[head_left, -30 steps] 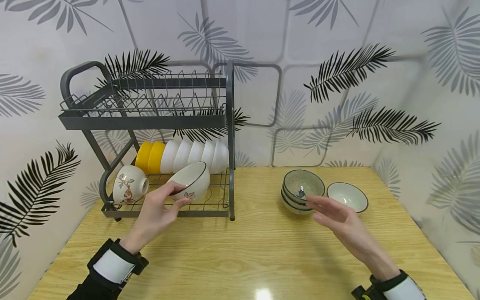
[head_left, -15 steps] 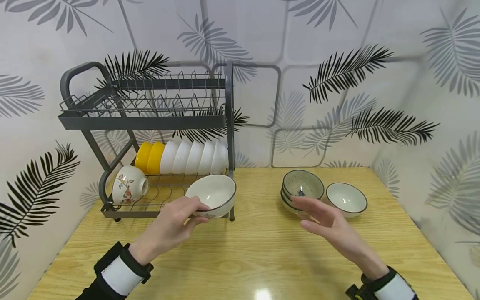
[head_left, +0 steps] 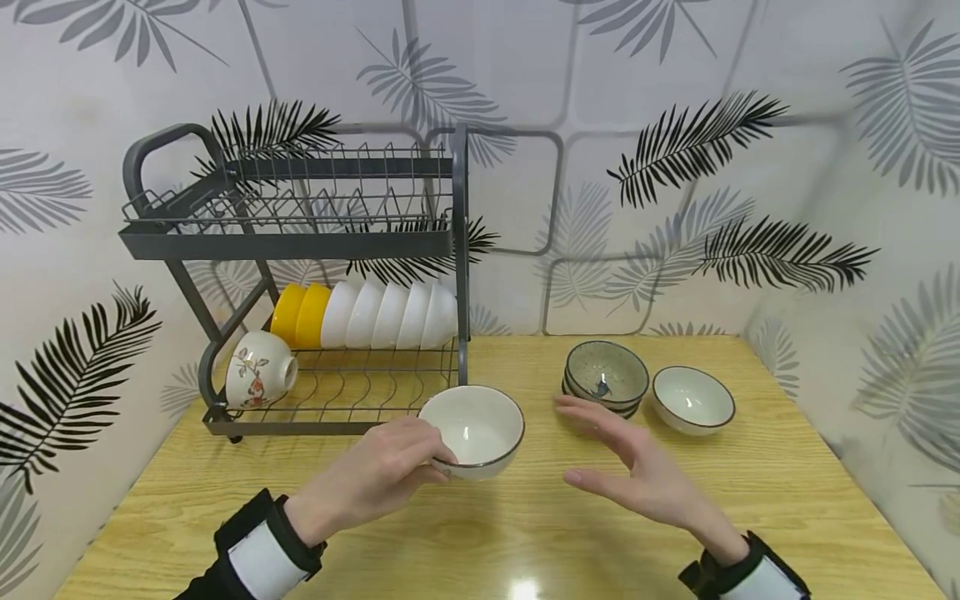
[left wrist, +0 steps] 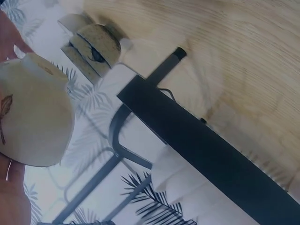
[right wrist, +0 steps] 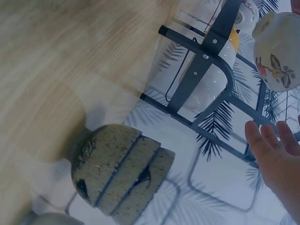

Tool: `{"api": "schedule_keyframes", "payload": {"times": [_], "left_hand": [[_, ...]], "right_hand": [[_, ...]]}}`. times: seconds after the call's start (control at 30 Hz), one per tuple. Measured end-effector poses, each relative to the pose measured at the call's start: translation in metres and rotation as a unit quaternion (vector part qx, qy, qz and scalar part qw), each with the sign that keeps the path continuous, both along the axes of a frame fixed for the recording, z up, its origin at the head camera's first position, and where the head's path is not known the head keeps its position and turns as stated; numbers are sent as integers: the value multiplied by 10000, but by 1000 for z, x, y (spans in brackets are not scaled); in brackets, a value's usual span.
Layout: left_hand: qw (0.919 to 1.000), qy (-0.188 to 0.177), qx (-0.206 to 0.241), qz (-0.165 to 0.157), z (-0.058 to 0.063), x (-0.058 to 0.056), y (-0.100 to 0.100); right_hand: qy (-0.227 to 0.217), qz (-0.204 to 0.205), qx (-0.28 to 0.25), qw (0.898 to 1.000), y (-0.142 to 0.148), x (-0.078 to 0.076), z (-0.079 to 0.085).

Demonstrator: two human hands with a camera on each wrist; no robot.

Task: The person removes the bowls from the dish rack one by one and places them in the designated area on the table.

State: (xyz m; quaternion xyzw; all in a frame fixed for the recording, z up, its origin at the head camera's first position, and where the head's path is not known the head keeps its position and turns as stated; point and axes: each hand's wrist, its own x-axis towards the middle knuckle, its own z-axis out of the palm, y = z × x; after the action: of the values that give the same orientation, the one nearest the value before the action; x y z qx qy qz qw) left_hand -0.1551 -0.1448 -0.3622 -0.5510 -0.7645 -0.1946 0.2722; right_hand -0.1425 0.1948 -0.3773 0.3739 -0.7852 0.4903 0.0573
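Note:
My left hand (head_left: 378, 475) pinches the near left rim of a white bowl (head_left: 480, 421) with a dark rim, thumb outside and fingers over the edge. The bowl hangs above the table, mouth up and tilted a little toward me; the right wrist view shows a floral print on the same bowl (right wrist: 279, 54). To its right my right hand (head_left: 637, 475) hovers with fingers spread and nothing in it. Behind that hand stands a stack of speckled grey-green bowls (head_left: 607, 375), partly covered by the fingers. Beside the stack sits another dark-rimmed white bowl (head_left: 692, 400).
At the left a two-tier dark dish rack (head_left: 300, 246) stands on the wooden table (head_left: 450, 542). Its lower shelf holds yellow bowls (head_left: 311, 317), several white bowls (head_left: 390, 317) on edge, and a floral bowl (head_left: 257, 371) on its side. Patterned wall covering (head_left: 517, 67) closes off the back.
My left hand has carried the white bowl from the rack's lower shelf rightward and toward me, turning its mouth upward. My right hand has shifted left and slightly nearer, its fingers more spread.

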Motion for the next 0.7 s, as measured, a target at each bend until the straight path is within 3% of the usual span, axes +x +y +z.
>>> {"api": "schedule_keyframes", "payload": {"times": [0.17,0.3,0.4,0.53,0.7], "left_hand": [[9997,-21,-187,-182,-1,4,9],[9991,-95,-281,-302,-2,7,14],[9986,-230,-346,-312,-2,10,17],[9984,-150,-437,-327,-3,10,20],[9974,214,-561,-395,-3,9,23]], "right_hand": [[783,-423,778,9930,-9,6,2],[1119,-210,809,9902,-13,7,0],[1607,125,717,9843,-16,6,-2],[2502,444,722,9645,-20,4,-3],[3277,359,1032,9384,-23,4,-3]]}}
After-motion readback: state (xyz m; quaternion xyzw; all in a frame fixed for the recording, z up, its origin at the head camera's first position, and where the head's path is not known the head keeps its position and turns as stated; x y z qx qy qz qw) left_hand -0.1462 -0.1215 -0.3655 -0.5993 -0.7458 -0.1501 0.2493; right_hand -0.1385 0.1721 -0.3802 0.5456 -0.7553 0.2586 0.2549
